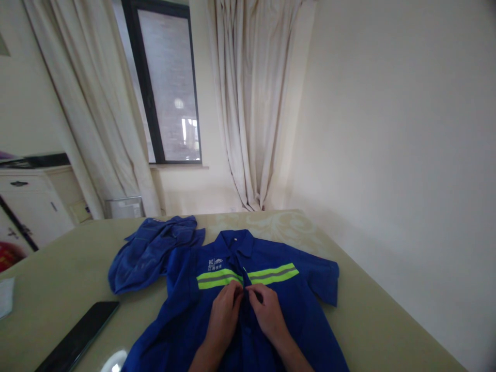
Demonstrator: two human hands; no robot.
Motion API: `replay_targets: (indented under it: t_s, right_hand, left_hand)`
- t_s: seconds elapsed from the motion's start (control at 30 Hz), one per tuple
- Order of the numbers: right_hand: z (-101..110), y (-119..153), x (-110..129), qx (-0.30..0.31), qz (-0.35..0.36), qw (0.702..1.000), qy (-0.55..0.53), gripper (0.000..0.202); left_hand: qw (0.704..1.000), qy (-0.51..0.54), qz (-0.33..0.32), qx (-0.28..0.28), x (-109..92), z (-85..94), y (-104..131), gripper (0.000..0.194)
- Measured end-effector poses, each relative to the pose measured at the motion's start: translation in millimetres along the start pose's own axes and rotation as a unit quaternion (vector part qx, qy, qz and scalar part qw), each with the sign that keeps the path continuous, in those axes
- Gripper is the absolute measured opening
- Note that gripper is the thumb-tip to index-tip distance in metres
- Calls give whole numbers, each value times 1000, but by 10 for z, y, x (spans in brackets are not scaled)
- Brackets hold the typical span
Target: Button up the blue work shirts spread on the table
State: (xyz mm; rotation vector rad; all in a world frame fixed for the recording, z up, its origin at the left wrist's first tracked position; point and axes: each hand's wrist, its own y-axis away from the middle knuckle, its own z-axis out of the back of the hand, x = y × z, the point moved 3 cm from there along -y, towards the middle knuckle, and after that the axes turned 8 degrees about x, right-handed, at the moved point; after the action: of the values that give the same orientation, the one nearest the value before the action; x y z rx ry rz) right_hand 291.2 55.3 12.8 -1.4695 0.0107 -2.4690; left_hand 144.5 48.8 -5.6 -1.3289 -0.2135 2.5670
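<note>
A blue short-sleeved work shirt (289, 256) lies spread on the table, collar away from me. Yellow-green reflective strips cross its chest, and a white logo sits on the left side. My left hand (226, 310) pinches the shirt's front edge just below the left strip. Close beside it, my right hand (267, 310) has thumb and forefinger pinched on the other front edge. The two hands meet at the front opening, nearly touching. Whether a button is between the fingertips is too small to tell.
A crumpled blue garment (155, 250) lies against the shirt's left sleeve. A dark phone-like slab (79, 336) rests on the pale green table (387, 330) at the left. A wall (406, 155) runs along the right; curtains (251, 103) and a window (170, 88) are behind.
</note>
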Motion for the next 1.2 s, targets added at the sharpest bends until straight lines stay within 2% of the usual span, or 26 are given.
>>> replay_targets:
  t_s: [0.1, 0.23, 0.33, 0.53, 0.83, 1.0, 1.2]
  right_hand:
    - [-10, -41, -87, 7, -20, 999, -27, 22]
    - [-13, -21, -63, -12, 7, 999, 35, 17]
    - [1, -6, -12, -12, 11, 998, 63, 16]
    - [46, -25, -1, -11, -23, 998, 60, 12]
    - [18, -28, -55, -8, 0, 1000, 9, 13]
    - [25, -35, -32, 1, 26, 1000, 11, 23]
    - [13, -24, -43, -19, 16, 999, 35, 15]
  left_hand:
    - [999, 35, -10, 5, -50, 18, -2, 14]
    - [994, 107, 9, 30, -83, 46, -36, 15]
    - [988, 148, 22, 40, -25, 40, -79, 16]
    - [986, 162, 29, 28, 107, 39, -118, 16]
    - [977, 208, 14, 35, 112, 12, -102, 11]
    - [979, 198, 9, 40, 100, 28, -103, 13]
    - [981, 193, 8, 23, 116, 20, -95, 21]
